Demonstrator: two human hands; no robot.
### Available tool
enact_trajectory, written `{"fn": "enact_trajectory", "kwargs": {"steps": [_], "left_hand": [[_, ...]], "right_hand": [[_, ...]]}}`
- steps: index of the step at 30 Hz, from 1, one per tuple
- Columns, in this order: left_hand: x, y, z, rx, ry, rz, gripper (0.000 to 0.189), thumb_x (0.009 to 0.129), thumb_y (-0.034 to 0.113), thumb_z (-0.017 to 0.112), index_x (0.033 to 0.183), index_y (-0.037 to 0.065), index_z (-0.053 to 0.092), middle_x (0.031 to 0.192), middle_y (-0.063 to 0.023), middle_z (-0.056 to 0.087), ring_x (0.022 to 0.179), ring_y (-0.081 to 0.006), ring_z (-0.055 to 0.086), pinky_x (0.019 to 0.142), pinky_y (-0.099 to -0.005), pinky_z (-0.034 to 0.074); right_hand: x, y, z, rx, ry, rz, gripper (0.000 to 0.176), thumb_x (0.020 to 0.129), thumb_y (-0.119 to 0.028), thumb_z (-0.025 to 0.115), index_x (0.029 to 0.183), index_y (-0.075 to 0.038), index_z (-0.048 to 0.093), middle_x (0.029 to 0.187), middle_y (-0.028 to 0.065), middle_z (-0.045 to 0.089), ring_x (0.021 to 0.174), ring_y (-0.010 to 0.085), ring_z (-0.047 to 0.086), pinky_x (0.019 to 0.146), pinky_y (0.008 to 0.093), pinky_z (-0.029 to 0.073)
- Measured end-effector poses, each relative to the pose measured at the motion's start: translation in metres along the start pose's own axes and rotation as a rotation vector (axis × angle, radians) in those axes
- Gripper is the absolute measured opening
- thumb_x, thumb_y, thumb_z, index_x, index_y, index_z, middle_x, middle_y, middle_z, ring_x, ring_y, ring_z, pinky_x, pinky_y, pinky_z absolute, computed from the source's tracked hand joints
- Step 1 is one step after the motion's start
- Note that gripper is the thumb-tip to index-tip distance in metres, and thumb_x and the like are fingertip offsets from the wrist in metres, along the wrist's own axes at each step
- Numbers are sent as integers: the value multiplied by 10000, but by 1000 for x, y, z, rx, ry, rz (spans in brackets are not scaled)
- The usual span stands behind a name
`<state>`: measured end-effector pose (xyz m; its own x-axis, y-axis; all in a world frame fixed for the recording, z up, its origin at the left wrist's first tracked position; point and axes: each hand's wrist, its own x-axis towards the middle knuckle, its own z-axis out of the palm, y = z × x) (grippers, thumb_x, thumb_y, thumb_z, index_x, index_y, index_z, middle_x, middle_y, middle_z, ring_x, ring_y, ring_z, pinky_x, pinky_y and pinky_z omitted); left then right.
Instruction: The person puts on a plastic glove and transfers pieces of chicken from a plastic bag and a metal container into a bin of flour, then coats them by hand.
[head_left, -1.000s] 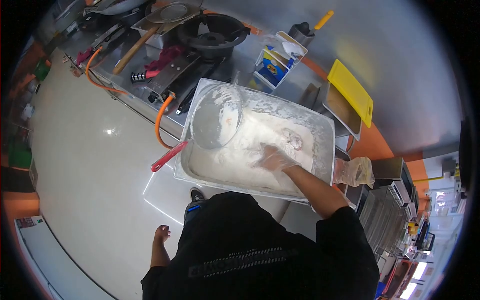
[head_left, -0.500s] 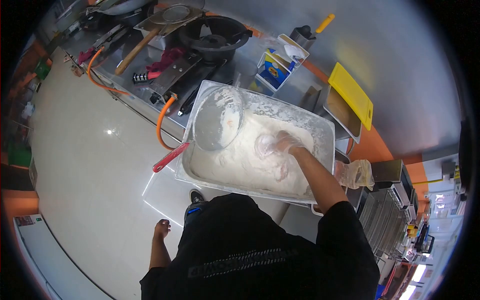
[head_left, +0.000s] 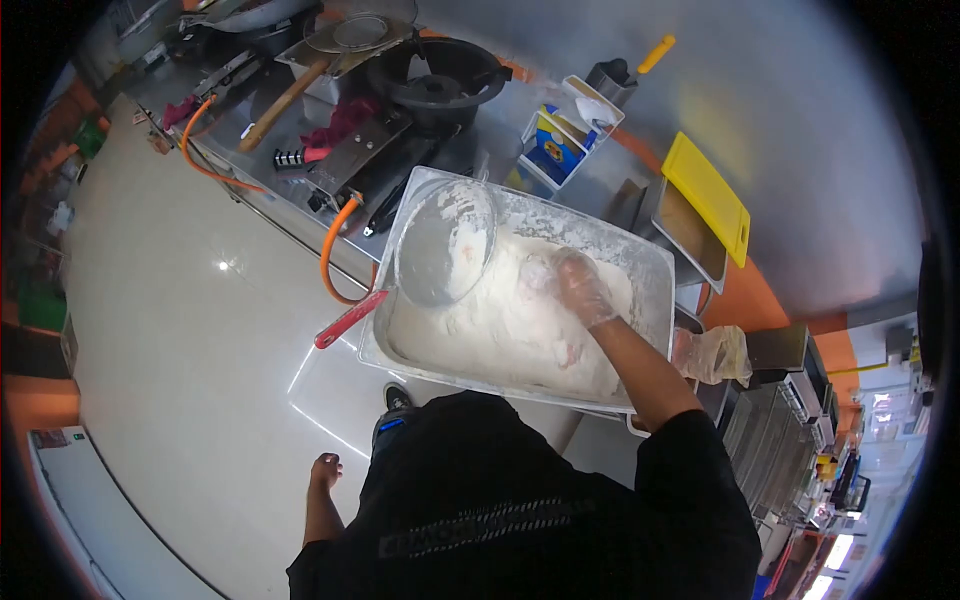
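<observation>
A deep metal tray (head_left: 655,300) in front of me holds white flour (head_left: 470,335). My right hand (head_left: 580,285), in a clear plastic glove, is down in the flour near the tray's right half. Its fingers are bent and white with flour, and what they close on is hidden. Pinkish bits show through the flour below the hand. A round sieve (head_left: 440,245) lies across the tray's left end, its red handle (head_left: 350,320) sticking out past the rim. My left hand (head_left: 326,468) hangs at my side over the floor, fingers curled, with nothing seen in it.
Behind the tray are a black pan (head_left: 437,85) on a burner, an orange hose (head_left: 333,250) and a white caddy (head_left: 570,130). A yellow board (head_left: 705,195) leans on a metal container at right. A plastic bag (head_left: 715,355) sits beside the tray.
My right hand has turned and lifted slightly in the flour, so more of its gloved back shows. The whole view has shifted a little; my left hand still hangs.
</observation>
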<state>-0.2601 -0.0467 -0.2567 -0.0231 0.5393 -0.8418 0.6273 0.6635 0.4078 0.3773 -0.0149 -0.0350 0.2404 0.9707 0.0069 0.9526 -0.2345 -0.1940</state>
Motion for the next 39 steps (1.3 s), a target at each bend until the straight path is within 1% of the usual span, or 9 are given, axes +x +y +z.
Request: {"fn": "enact_trajectory", "kwargs": {"steps": [2, 8, 10, 16, 20, 22, 26, 32, 39], "left_hand": [[-2, 0, 4, -19, 8, -4, 271, 892, 197, 513, 1051, -18, 555, 837, -136, 632, 695, -184, 624, 578, -299, 535], [22, -12, 10, -87, -29, 66, 280, 889, 197, 515, 1064, -19, 550, 874, -144, 628, 735, -189, 627, 583, -297, 536], [15, -14, 11, -119, -25, 87, 285, 887, 195, 509, 1070, -21, 544, 873, -147, 626, 747, -195, 628, 589, -300, 539], [13, -50, -7, -126, -55, 13, 296, 885, 190, 501, 1079, -31, 534, 900, -153, 616, 779, -205, 630, 596, -329, 553], [17, -75, -34, -177, -61, -80, 303, 888, 197, 505, 1080, -36, 526, 905, -157, 616, 780, -211, 627, 598, -334, 554], [16, -82, -50, -152, -58, -65, 303, 889, 202, 510, 1091, -24, 520, 896, -152, 612, 770, -211, 621, 601, -327, 553], [17, -70, -72, -101, -35, -91, 315, 899, 233, 502, 1115, 4, 511, 895, -144, 618, 718, -217, 616, 562, -320, 519], [32, -63, -72, -169, -39, -76, 317, 903, 244, 493, 1117, 10, 510, 885, -145, 621, 671, -215, 605, 542, -318, 492], [22, -19, -49, -14, -78, -23, 301, 890, 187, 503, 1096, -33, 510, 878, -172, 617, 773, -233, 624, 608, -338, 555]], "right_hand": [[-8, -11, -13, -28, 157, -177, 335, 804, -190, 570, 1093, -21, 566, 1075, 202, 579, 1006, 347, 557, 883, 409, 442], [-45, -25, -6, -32, -255, -222, 544, 838, -324, 564, 1303, -73, 435, 1250, 193, 482, 1180, 309, 452, 1012, 398, 339], [-64, -53, -19, 347, -328, -159, 565, 862, -379, 532, 1303, -41, 427, 1301, 230, 433, 1140, 353, 467, 1007, 412, 332], [-45, -117, 39, 7, -614, -164, 733, 863, -550, 391, 1339, 7, 358, 1359, 212, 385, 1239, 384, 362, 1064, 381, 254], [-13, -200, -18, 178, -816, 15, 685, 855, -532, 410, 1266, 14, 446, 1283, 217, 461, 1185, 397, 415, 1030, 391, 300], [-15, -207, 14, 97, -767, -116, 612, 887, -506, 386, 1389, -165, 305, 1425, 228, 245, 1309, 416, 238, 1096, 490, 181], [-5, -189, 27, 317, -778, -191, 494, 798, -231, 533, 1261, -68, 470, 1274, 192, 478, 1163, 310, 471, 993, 389, 353], [-18, -112, 5, 267, -1034, -9, 587, 815, -300, 552, 1337, -83, 395, 1340, 180, 423, 1224, 300, 420, 1033, 368, 314], [-4, -49, -67, 476, -548, 282, 636, 871, -389, 514, 1354, -16, 334, 1382, 215, 354, 1274, 324, 349, 1052, 370, 287]]}}
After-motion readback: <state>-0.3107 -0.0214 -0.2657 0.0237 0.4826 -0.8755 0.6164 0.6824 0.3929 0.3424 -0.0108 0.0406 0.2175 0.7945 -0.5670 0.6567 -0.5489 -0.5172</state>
